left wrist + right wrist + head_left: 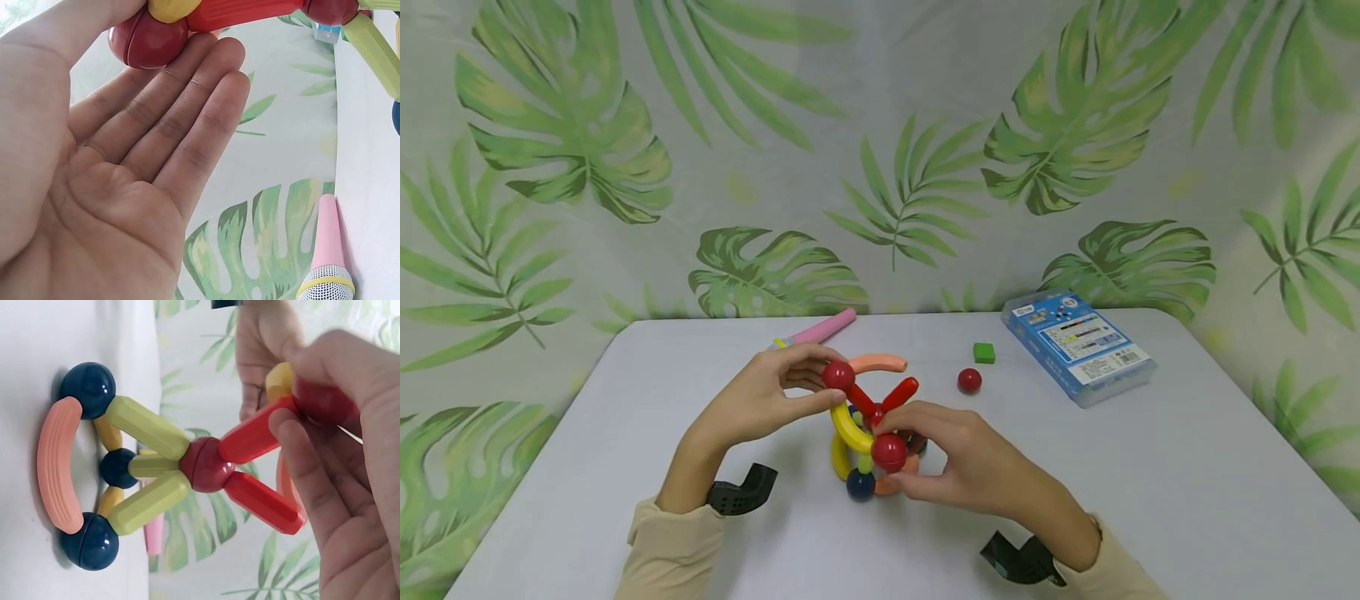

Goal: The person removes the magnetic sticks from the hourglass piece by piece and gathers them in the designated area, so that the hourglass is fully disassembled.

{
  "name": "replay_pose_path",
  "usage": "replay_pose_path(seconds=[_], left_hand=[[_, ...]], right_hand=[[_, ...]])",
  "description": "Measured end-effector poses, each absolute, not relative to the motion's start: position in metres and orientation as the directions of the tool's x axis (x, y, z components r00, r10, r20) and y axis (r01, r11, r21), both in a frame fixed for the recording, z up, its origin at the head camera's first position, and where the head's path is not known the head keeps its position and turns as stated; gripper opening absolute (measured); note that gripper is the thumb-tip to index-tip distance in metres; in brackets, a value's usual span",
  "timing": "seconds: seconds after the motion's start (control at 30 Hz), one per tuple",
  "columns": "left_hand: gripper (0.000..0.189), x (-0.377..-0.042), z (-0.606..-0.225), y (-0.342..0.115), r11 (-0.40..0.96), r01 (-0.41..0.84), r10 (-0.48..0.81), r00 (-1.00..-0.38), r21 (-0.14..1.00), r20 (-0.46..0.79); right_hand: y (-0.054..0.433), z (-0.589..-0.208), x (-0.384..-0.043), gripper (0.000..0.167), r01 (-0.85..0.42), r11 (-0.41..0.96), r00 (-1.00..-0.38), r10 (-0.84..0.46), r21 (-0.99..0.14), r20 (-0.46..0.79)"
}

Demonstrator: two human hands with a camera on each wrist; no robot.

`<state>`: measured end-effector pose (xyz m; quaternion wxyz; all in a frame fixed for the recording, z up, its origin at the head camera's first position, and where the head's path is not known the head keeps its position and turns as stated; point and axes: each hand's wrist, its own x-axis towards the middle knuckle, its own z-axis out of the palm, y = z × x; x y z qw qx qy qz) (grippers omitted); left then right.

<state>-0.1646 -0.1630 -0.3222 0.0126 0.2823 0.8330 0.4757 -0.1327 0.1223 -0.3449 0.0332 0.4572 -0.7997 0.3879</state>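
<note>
A magnetic stick-and-ball model stands on the table. Navy balls (90, 390), a coral curved stick (59, 465) and yellow sticks form its base. Light green sticks (150, 503) rise to a middle red ball (208, 464), from which red sticks (265, 503) spread upward. My left hand (760, 400) pinches an upper red ball (838, 376) between thumb and fingers. Another red ball (889, 452) is held in my right hand (951, 458). Between these two balls runs a yellow curved stick (850, 429). Beside the left ball a second coral curved stick (880, 362) points right.
Behind the model lie a loose red ball (969, 381) and a green block (983, 353). A blue box (1078, 346) is at the back right. The pink toy microphone (826, 326) lies near the back edge, before a leaf-patterned cloth (925, 83).
</note>
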Motion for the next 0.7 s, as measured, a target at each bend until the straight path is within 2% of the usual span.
replay_pose_path(seconds=[0.43,0.7], left_hand=[[0.033,-0.1646,-0.3224,-0.1634,0.398,0.446,0.472,-0.849,0.801,0.238],[0.034,-0.1652,-0.3234,-0.1641,0.407,0.448,0.470,-0.850,0.796,0.238]], right_hand=[[0.1245,-0.3451,-0.1322,0.054,-0.718,0.293,-0.627,-0.666,-0.631,0.404],[0.1286,-0.3412,-0.1327,0.053,-0.693,0.299,-0.659,-0.631,-0.656,0.409]])
